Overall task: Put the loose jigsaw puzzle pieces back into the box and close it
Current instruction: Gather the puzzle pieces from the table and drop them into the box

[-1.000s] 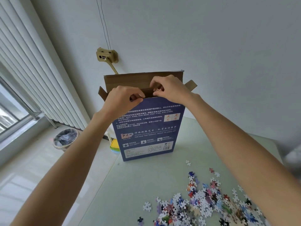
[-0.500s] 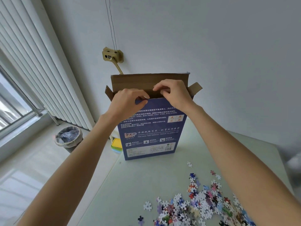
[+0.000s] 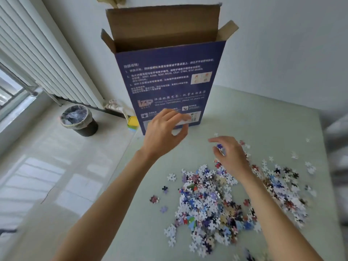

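The tall blue puzzle box (image 3: pixel 169 81) stands upright at the table's far left, its brown top flaps open. A heap of loose jigsaw pieces (image 3: pixel 216 200) spreads over the pale green table (image 3: pixel 263 117) in front of it. My left hand (image 3: pixel 165 129) hovers with fingers spread in front of the box's lower edge and holds nothing. My right hand (image 3: pixel 230 155) is low over the far edge of the heap, fingers curled and apart. A blue piece (image 3: pixel 219 146) shows between its thumb and fingers; I cannot tell whether they touch it.
A black waste bin (image 3: pixel 79 120) with a plastic liner stands on the floor to the left, under a white radiator (image 3: pixel 47 59). A yellow and green object (image 3: pixel 133 123) lies on the floor beside the box. Stray pieces (image 3: pixel 310 167) lie toward the table's right side.
Both hands let go of the box's top edge and dropped toward the table. The view tilted downward, so more of the heap of pieces shows.
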Demonstrator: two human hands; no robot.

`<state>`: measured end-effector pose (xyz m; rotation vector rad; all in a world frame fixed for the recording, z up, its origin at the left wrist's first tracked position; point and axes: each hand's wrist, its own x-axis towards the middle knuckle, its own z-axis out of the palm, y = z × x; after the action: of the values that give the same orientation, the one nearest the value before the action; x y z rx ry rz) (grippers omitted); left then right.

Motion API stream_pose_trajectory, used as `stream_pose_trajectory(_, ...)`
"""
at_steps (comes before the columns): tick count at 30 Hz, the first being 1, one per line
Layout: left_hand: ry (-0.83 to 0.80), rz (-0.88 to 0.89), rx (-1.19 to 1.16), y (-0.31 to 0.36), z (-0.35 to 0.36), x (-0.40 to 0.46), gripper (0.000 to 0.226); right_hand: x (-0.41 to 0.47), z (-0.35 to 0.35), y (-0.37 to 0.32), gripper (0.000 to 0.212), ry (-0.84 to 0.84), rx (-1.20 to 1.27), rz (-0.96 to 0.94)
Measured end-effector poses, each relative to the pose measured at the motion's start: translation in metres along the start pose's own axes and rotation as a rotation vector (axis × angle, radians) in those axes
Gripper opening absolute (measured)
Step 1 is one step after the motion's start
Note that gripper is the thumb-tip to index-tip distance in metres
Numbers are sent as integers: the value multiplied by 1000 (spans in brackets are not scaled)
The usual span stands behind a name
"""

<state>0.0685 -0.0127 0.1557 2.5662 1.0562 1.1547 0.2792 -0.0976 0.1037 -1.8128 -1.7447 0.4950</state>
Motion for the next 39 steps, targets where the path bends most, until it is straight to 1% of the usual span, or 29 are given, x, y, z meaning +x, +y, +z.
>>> stream_pose_trajectory(1, -53, -85, -49, 5, 13, -18, 16, -17, 11, 17, 29, -97, -42, 89)
stream_pose_trajectory(3, -141, -251, -133, 12, 36, -49, 16, -40, 31, 45, 41, -231, -145, 210)
stream_pose_trajectory(5, -255, -408, -182, 15, 56, -76, 20, -55, 48, 64, 60, -359, -250, 317)
stream_pose_trajectory(6, -358, -470, -174, 17, 67, -89, 28, -62, 57, 69, 71, -432, -301, 369)
stream_pose_trajectory(8, -655, -549, -95, 19, 84, -110, 59, -71, 70, 72, 91, -540, -341, 441)
stream_pose_trajectory(9, -814, -581, -51, 20, 91, -119, 78, -75, 74, 72, 99, -573, -330, 461)
stream_pose_trajectory(10, -937, -600, -13, 23, 98, -127, 93, -77, 77, 70, 107, -592, -311, 468)
stream_pose_trajectory(11, -1015, -610, 11, 24, 104, -135, 104, -79, 80, 68, 113, -605, -295, 465)
stream_pose_trajectory(12, -1058, -606, 28, 27, 109, -141, 110, -81, 83, 66, 118, -615, -291, 453)
stream_pose_trajectory(14, -1077, -576, 49, 30, 117, -150, 113, -86, 87, 60, 120, -614, -320, 397)
stream_pose_trajectory(16, -1050, -562, 38, 32, 121, -157, 106, -89, 90, 56, 119, -591, -341, 349)
stream_pose_trajectory(18, -1023, -572, -1, 34, 123, -161, 98, -92, 92, 53, 117, -560, -337, 350)
stream_pose_trajectory(20, -991, -592, -42, 34, 122, -164, 88, -92, 93, 50, 109, -537, -300, 380)
stream_pose_trajectory(21, -975, -600, -56, 33, 121, -165, 82, -92, 94, 49, 102, -534, -272, 388)
stream_pose_trajectory(23, -943, -608, -78, 32, 118, -166, 70, -93, 95, 46, 85, -520, -230, 368)
stream_pose_trajectory(25, -914, -623, -103, 30, 114, -165, 59, -94, 96, 43, 75, -494, -208, 344)
stream_pose_trajectory(27, -899, -625, -123, 28, 111, -165, 52, -95, 96, 41, 70, -482, -209, 323)
stream_pose_trajectory(31, -876, -620, -143, 26, 107, -164, 47, -92, 94, 37, 61, -441, -236, 278)
stream_pose_trajectory(35, -849, -647, -186, 23, 103, -164, 42, -88, 92, 33, 59, -439, -256, 268)
stream_pose_trajectory(39, -834, -684, -184, 16, 99, -166, 29, -84, 86, 33, 54, -411, -259, 270)
